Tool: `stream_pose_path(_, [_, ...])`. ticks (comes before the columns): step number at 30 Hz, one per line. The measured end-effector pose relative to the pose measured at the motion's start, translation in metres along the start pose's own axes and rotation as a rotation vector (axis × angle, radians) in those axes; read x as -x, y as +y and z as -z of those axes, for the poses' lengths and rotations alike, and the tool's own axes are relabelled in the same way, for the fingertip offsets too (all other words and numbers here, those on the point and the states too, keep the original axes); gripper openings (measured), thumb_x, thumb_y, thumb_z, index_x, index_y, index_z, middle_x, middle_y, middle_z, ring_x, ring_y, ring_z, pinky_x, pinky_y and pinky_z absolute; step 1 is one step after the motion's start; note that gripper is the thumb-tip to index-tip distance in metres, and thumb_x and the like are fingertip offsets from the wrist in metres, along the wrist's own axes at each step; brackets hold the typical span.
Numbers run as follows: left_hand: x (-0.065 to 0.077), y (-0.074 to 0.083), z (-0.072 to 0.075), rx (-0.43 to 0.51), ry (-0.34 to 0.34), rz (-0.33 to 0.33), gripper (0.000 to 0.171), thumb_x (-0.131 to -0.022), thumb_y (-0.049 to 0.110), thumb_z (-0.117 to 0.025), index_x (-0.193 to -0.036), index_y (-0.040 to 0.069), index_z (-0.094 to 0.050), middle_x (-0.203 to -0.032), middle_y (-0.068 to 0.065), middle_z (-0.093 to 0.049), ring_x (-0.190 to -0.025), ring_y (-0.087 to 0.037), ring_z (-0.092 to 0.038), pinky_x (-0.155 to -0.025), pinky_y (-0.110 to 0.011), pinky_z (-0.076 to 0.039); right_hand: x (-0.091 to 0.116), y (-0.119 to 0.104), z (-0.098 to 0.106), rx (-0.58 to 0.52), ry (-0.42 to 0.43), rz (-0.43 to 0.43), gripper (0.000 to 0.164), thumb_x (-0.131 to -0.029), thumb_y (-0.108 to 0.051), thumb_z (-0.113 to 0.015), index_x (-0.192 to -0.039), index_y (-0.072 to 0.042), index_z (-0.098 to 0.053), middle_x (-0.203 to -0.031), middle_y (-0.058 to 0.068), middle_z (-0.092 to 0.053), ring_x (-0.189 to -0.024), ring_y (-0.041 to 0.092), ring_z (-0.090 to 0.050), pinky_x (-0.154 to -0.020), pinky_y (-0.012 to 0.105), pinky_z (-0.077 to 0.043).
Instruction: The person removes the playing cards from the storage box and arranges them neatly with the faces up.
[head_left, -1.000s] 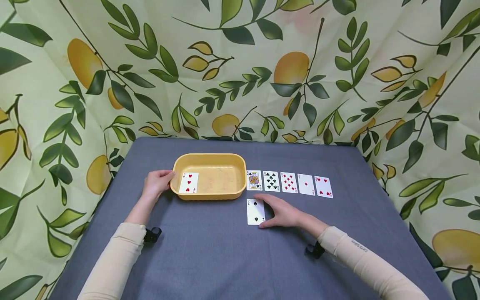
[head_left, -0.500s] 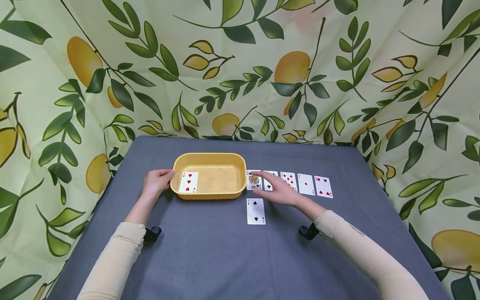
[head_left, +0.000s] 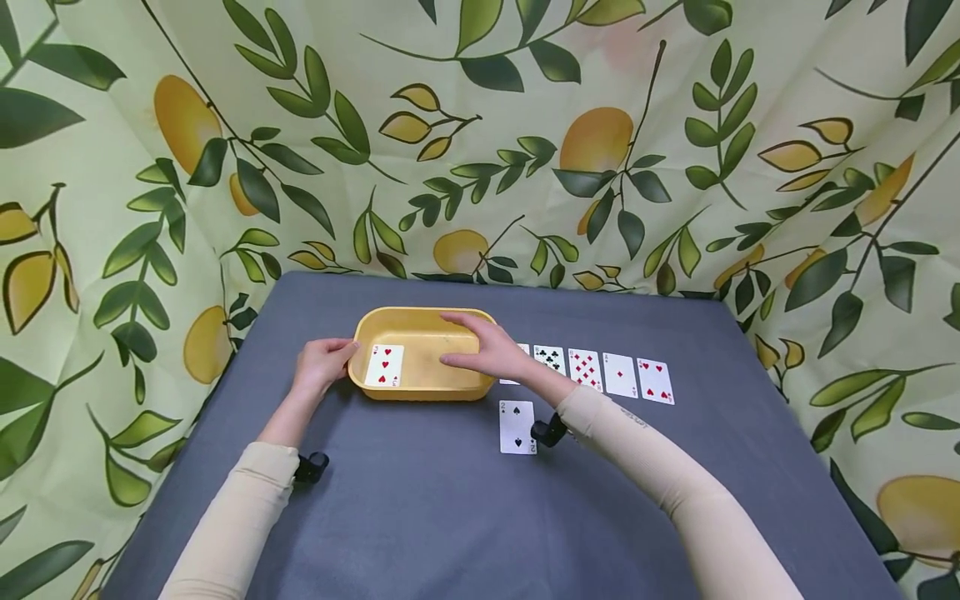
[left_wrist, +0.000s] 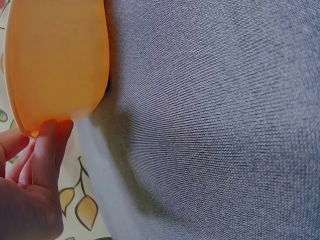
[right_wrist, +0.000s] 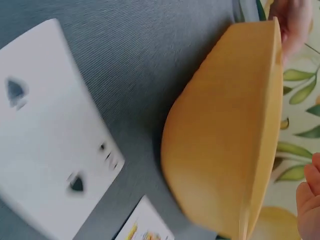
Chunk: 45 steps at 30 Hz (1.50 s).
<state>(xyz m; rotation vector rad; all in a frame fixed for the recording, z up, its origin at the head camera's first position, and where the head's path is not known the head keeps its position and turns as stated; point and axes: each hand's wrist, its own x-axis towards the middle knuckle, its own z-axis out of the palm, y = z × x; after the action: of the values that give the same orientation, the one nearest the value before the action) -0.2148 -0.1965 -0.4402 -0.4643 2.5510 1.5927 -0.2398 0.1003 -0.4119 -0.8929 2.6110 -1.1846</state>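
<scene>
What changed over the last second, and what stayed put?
The right hand let go of the two of spades and moved forward and left, and is now over the right end of the yellow tray. The left hand still grips the tray's left rim; the three of hearts inside and the two of spades stayed where they were.
</scene>
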Motion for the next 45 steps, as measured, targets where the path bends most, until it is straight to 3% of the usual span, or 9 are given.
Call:
stream_pose_path(9, [-0.001,-0.001,0.0,-0.004,0.019,-0.013,0.041,-0.097,0.023,-0.06,-0.124,-0.007,-0.062,-0.119,-0.025,-0.064,-0.071,-0.005,-0.06,-0.061,-0.017,-0.053,-0.038,-0.01,-0.044,0.106,-0.104,0.012,0.078,-0.083,-0.033,-0.078,-0.147,-0.01,-0.041,-0.147,0.006,-0.045,-0.136,0.021,-0.04,-0.111,0.035,-0.031])
stream_pose_path(16, [-0.002,-0.002,-0.001,-0.016,0.03,-0.024,0.039,-0.097,0.023,-0.06,-0.123,-0.007,-0.063,-0.117,-0.025,-0.065,-0.07,-0.006,-0.06,-0.059,-0.016,-0.051,-0.057,-0.011,-0.068,0.11,-0.168,0.008,0.085,-0.08,-0.029,-0.082,-0.148,-0.007,-0.037,-0.149,0.007,-0.043,-0.136,0.021,-0.039,-0.112,0.033,-0.03])
stream_pose_path(24, [-0.002,0.0,0.0,-0.037,0.025,-0.022,0.039,-0.096,0.024,-0.061,-0.121,-0.007,-0.065,-0.112,-0.024,-0.067,-0.065,-0.004,-0.057,-0.056,-0.016,-0.048,-0.066,-0.006,-0.084,0.102,-0.196,-0.051,0.088,-0.08,-0.033,-0.082,-0.15,-0.008,-0.035,-0.148,0.008,-0.044,-0.132,0.018,-0.041,-0.112,0.03,-0.03])
stream_pose_path(36, [0.003,0.002,0.002,-0.006,0.028,-0.02,0.039,-0.094,0.024,-0.063,-0.119,-0.006,-0.066,-0.11,-0.023,-0.068,-0.071,-0.009,-0.061,-0.059,-0.018,-0.051,-0.077,0.001,-0.098,0.209,-0.261,-0.043,0.087,-0.082,-0.033,-0.079,-0.149,-0.003,-0.032,-0.148,0.01,-0.042,-0.134,0.018,-0.039,-0.112,0.026,-0.027])
stream_pose_path(45, [0.0,0.001,0.002,-0.034,0.025,-0.013,0.039,-0.095,0.024,-0.063,-0.12,-0.005,-0.066,-0.115,-0.023,-0.066,-0.071,-0.007,-0.06,-0.059,-0.016,-0.05,-0.081,0.003,-0.101,0.236,-0.271,-0.043,0.089,-0.082,-0.036,-0.079,-0.15,-0.003,-0.031,-0.148,0.01,-0.042,-0.134,0.019,-0.039,-0.113,0.026,-0.026])
